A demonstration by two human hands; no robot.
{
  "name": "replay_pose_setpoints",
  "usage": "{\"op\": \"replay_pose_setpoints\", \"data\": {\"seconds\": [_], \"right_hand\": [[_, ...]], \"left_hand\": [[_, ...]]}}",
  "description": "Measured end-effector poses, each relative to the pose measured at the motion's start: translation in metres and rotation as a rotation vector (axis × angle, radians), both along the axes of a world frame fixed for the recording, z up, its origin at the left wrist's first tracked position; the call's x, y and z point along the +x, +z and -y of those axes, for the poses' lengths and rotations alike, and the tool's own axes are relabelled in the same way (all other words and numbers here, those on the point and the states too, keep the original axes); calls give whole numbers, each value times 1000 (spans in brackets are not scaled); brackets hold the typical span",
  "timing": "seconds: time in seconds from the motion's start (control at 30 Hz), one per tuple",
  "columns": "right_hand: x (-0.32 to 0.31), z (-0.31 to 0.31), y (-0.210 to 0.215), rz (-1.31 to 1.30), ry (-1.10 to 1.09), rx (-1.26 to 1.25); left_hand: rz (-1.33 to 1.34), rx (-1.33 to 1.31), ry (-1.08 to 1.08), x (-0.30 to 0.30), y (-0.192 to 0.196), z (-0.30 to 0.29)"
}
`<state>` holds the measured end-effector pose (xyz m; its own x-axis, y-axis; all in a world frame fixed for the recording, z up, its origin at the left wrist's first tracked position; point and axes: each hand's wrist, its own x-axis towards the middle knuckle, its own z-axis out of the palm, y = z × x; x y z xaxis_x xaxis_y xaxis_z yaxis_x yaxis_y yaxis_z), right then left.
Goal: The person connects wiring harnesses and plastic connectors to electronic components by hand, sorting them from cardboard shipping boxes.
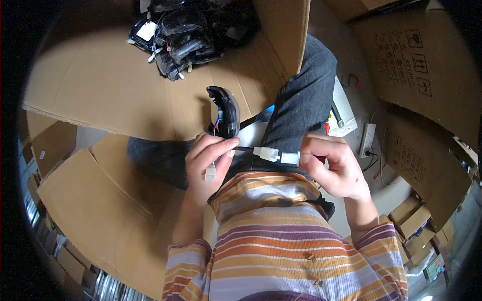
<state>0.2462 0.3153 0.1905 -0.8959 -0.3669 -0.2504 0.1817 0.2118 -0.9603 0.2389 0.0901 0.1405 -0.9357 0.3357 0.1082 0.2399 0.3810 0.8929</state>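
My left hand (pixel 208 158) is closed, thumb and forefinger pinching a dark cable beside a shiny black curved part (pixel 229 115). That part stands up beyond the fingers, with thin coloured wires along its inner side. From the pinch the cable runs right to a white plug connector (pixel 266 153). My right hand (pixel 334 163) is closed too, its thumb and forefinger gripping a second white connector (pixel 290 158). The two connectors face each other end to end, close together; whether they touch I cannot tell. Another small white connector (pixel 210 173) hangs below my left fingers.
A large open cardboard box (pixel 125 85) lies ahead, with a pile of bagged black parts (pixel 186 35) inside. More cardboard cartons (pixel 416 65) stand at right, near a white power strip (pixel 368 139). My jean-clad leg (pixel 304 90) rises beside the box.
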Motion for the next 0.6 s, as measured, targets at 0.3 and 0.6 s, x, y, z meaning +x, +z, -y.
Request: {"op": "replay_pose_setpoints", "data": {"seconds": [0.3, 0.6], "right_hand": [[2, 4, -7, -21, -39, 66], [4, -13, -6, 77, -58, -64]], "left_hand": [[-9, -7, -31, -3, 6, -3], [91, -94, -98, -23, 49, 4]]}}
